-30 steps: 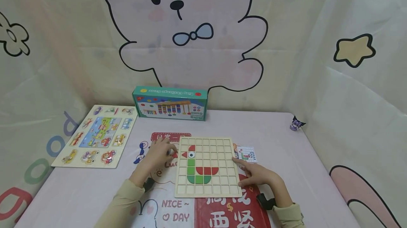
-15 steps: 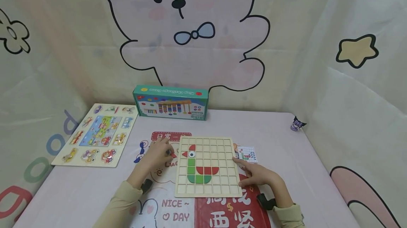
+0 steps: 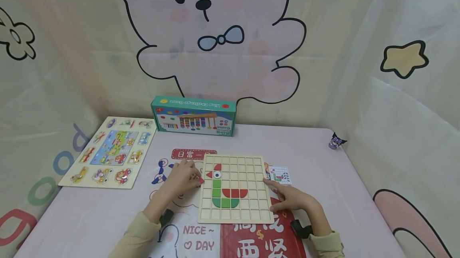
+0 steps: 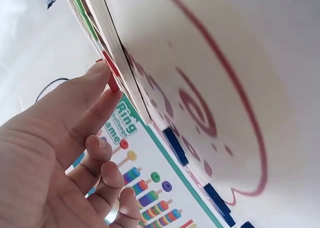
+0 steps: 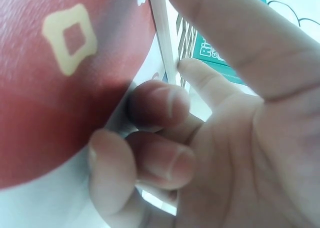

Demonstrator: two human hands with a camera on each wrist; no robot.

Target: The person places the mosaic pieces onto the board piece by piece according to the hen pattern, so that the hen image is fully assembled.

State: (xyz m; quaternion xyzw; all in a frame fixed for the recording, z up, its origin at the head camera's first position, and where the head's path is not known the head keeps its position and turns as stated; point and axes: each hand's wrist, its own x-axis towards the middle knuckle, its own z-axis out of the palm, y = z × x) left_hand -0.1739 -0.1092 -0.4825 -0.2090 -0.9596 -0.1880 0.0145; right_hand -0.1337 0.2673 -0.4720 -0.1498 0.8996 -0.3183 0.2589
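The left hand [image 3: 183,178] pinches a small red piece [image 3: 199,179] between thumb and fingertips, right at the left edge of the wooden grid board [image 3: 235,188]. The left wrist view shows the same thing up close: the red piece [image 4: 111,73] is held against the board's side, not yet in a cell. The right hand [image 3: 292,198] rests at the board's right edge, index finger straight along the rim, other fingers curled against the side (it grips nothing, just braces the board).

On the board there's already a figure: a red triangle [image 3: 209,175] at the left, an eye tile [image 3: 217,175], green pieces [image 3: 216,188] below and red half-rounds [image 3: 234,193] to the right. A small pattern card [image 3: 279,175] lies just beside the right rim.

To do this step well, probably: lift the piece clear of the rim, check its turn vs. the card, lower it flat into the cell w/o tilting, and keep the right hand pressing so the board doesn't slide.

Also on the table: a green game box [image 3: 193,116] at the back and a vehicle puzzle [image 3: 111,152] well to the left.
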